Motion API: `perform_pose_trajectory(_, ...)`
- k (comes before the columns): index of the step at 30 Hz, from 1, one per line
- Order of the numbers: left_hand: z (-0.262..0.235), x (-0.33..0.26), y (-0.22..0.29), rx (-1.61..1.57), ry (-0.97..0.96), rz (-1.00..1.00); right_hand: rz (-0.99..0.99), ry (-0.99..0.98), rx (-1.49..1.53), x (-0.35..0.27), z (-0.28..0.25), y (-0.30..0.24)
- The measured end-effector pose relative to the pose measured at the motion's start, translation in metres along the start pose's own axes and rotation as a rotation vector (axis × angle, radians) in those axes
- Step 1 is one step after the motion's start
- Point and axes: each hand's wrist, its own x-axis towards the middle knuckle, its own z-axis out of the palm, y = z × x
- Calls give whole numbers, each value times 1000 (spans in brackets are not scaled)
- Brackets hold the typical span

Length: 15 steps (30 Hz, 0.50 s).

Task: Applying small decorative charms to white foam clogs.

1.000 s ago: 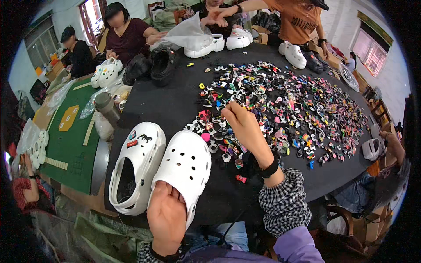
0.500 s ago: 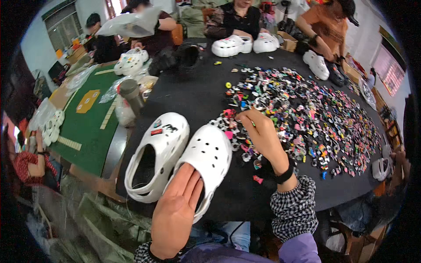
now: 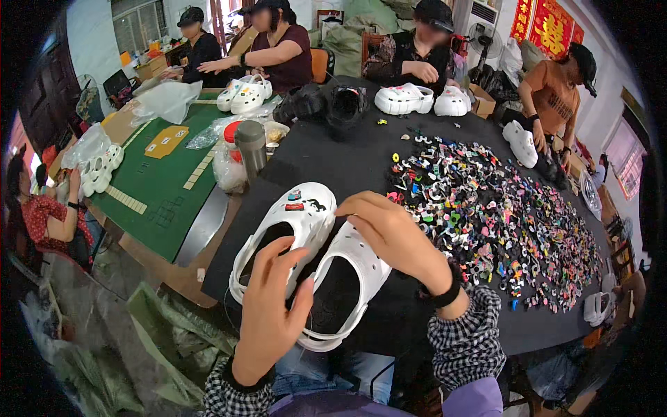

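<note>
A: Where are the fingers sitting relative to the right clog (image 3: 373, 276)?
B: Clog is lying on the worktop (image 3: 333, 163). Left hand (image 3: 269, 321): hovering open by its left rim. Right hand (image 3: 399, 236): bending over its toe; grip, cannot tell.

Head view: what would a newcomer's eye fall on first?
Probably the broad, colourful scatter of small charms on the right of the black table. Then the left white clog and right white clog, lower centre, with the left hand and right hand over them.
</note>
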Motion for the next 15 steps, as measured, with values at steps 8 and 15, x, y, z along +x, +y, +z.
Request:
perform_pose_trajectory(8,18,5,-13,240,21,13,-4,-133,-220,20,47,25)
perform_pose_trajectory(15,43,-1,-13,397,39,114,95,-68,-114,17,41,21)
